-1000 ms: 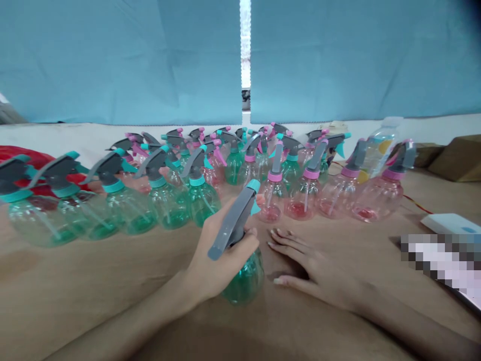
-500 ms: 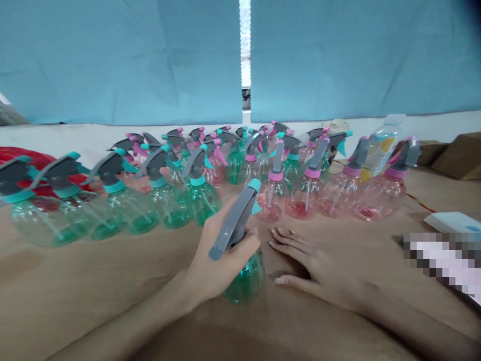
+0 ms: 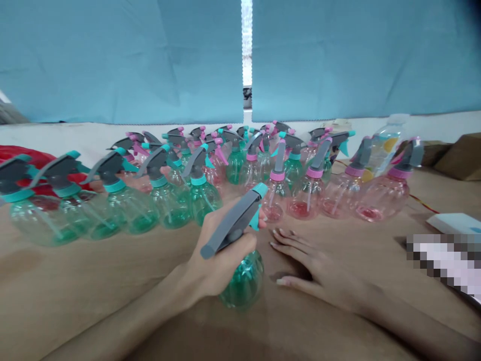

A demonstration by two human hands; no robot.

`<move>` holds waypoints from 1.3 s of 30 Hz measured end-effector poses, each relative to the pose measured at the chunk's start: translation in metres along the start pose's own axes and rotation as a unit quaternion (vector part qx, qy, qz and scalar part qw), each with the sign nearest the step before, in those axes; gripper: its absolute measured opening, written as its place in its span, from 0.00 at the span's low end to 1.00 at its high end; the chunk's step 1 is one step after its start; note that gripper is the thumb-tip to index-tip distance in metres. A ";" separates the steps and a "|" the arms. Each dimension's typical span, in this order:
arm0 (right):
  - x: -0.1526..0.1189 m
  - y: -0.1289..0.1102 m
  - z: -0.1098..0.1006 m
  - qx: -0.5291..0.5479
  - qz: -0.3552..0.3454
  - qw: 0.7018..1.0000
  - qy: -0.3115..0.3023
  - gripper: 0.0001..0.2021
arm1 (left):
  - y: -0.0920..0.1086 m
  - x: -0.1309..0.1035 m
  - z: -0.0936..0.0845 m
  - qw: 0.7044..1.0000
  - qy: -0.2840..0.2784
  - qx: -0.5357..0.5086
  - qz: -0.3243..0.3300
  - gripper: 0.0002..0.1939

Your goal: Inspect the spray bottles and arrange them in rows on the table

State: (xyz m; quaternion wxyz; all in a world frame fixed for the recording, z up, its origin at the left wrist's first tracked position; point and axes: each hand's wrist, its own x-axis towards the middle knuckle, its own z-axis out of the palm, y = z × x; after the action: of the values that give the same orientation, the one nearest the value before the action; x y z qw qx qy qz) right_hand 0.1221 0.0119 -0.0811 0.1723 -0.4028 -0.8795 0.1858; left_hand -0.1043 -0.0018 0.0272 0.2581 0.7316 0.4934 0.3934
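Observation:
My left hand (image 3: 214,260) is wrapped round the neck of a green spray bottle (image 3: 244,286) with a grey and teal trigger head. The bottle stands at the near middle of the table, its nozzle pointing away and to the right. Fingertips show beside the teal trigger; the neck is hidden in my grip. My right hand (image 3: 311,260) lies flat on the brown table (image 3: 308,326) just right of the bottle, fingers spread and holding nothing. Ahead on the left stands a row of green spray bottles (image 3: 173,210); ahead on the right are several pink spray bottles (image 3: 306,200).
More pink and green spray bottles crowd behind these rows. A clear plastic bottle (image 3: 391,135), a cardboard box (image 3: 460,156), a white box (image 3: 456,223) and a blurred-out flat object (image 3: 447,260) are at the right. Red material (image 3: 26,158) lies at far left, with blue curtains (image 3: 112,65) behind.
The spray head in my left hand has turned and tilted, its nozzle shifting right and its rear end left. My right hand rests in nearly the same place.

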 end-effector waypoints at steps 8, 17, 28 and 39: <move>-0.001 0.001 0.001 -0.005 -0.004 1.000 -0.004 0.34 | 0.001 0.000 0.002 1.000 -0.004 -0.025 0.006 0.03; 0.001 0.000 -0.001 -0.013 0.000 1.000 -0.008 0.34 | -0.003 -0.001 0.008 1.000 0.024 -0.003 0.001 0.01; 0.001 -0.003 -0.002 -0.021 0.015 0.999 -0.022 0.34 | -0.001 -0.001 0.009 1.000 0.023 -0.008 0.004 0.01; -0.001 0.001 0.001 -0.001 -0.002 1.000 -0.002 0.33 | -0.005 -0.001 0.010 0.998 0.052 -0.006 0.026 0.01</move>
State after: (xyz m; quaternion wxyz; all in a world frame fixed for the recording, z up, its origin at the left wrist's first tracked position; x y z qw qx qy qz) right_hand 0.1229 0.0118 -0.0827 0.1704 -0.4008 -0.8809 0.1853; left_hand -0.0990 -0.0010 0.0177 0.2259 0.7216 0.4843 0.4401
